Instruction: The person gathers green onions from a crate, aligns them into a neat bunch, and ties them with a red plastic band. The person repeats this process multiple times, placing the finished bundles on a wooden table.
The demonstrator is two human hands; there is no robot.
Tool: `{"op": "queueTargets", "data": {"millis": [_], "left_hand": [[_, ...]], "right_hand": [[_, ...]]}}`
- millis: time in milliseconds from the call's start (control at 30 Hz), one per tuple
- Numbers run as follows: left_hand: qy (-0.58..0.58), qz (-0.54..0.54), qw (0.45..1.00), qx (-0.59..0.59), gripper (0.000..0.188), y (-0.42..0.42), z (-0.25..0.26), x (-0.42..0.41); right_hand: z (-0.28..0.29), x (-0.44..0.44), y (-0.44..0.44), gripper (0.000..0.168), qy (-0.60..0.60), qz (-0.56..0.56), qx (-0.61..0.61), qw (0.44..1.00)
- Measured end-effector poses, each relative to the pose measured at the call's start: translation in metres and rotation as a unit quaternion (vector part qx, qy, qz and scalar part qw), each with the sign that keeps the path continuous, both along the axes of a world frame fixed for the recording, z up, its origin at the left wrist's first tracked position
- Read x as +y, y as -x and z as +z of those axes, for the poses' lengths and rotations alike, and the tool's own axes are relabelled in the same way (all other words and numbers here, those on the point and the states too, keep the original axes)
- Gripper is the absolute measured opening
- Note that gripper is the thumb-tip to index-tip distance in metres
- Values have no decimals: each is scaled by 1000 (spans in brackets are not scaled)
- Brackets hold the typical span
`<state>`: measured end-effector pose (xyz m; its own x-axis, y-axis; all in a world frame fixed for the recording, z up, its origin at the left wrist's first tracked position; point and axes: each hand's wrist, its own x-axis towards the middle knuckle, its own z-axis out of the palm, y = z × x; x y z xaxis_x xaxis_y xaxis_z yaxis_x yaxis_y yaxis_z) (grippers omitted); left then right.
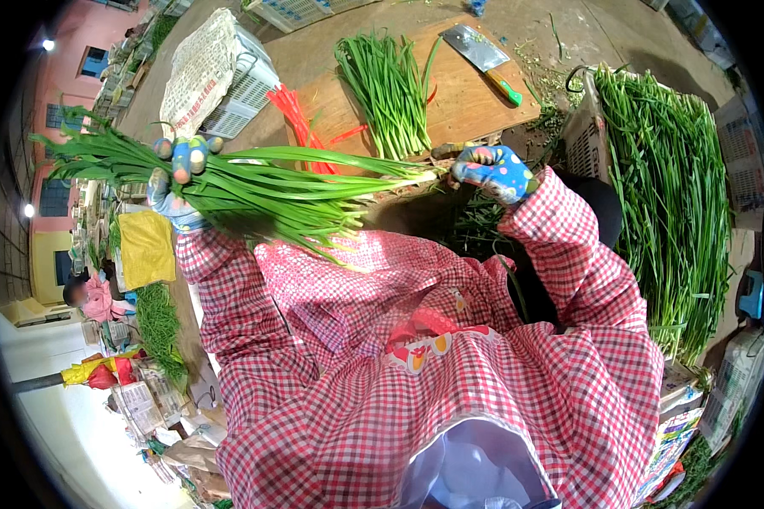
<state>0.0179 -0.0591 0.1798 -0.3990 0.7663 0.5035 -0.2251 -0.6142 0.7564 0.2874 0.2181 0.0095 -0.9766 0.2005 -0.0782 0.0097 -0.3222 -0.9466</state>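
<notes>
My left hand (179, 181), in a blue dotted glove, is wrapped around the leafy part of a loose bunch of garlic chives (280, 194). The bunch lies crosswise above my lap, its pale ends fanned out to the right. At the tip of the longest stalks my right hand (493, 173), gloved alike, has its fingers closed on the whitish root ends. Beyond the hands, a neat pile of chives (388, 95) rests on a wooden board (461, 121). A cleaver (484, 60) with a yellow and green handle lies at the board's far right. Red tie strips (299, 121) are left of the pile.
On my right stands a crate (586, 137) packed with long chives (665, 210). A white plastic crate (245, 86) with a woven sack (198, 70) over it is at the far left. Scraps litter the floor (528, 54). Further left sits another person (102, 296) near heaped greens (159, 327).
</notes>
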Motion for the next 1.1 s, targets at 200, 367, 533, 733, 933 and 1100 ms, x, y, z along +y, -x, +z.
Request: {"op": "queueTargets", "data": {"millis": [200, 367, 533, 733, 933, 1100], "left_hand": [[-27, 6, 999, -29, 24, -2, -10, 9], [-110, 69, 980, -148, 19, 16, -8, -18], [-161, -23, 982, -100, 23, 35, -15, -34], [-182, -96, 977, -58, 27, 31, -15, -39], [-226, -142, 962, -64, 28, 30, -22, -15], [-233, -148, 960, -46, 27, 9, -8, -8]], "right_hand": [[14, 14, -9, 13, -40, 42, -56, 997], [-25, 47, -38, 22, -279, 130, -110, 945], [-8, 36, -38, 44, -621, 104, -52, 775], [34, -24, 23, 42, -297, 76, 51, 950], [16, -56, 67, 53, -145, -24, 11, 989], [45, -61, 81, 27, -304, 112, 41, 945]]}}
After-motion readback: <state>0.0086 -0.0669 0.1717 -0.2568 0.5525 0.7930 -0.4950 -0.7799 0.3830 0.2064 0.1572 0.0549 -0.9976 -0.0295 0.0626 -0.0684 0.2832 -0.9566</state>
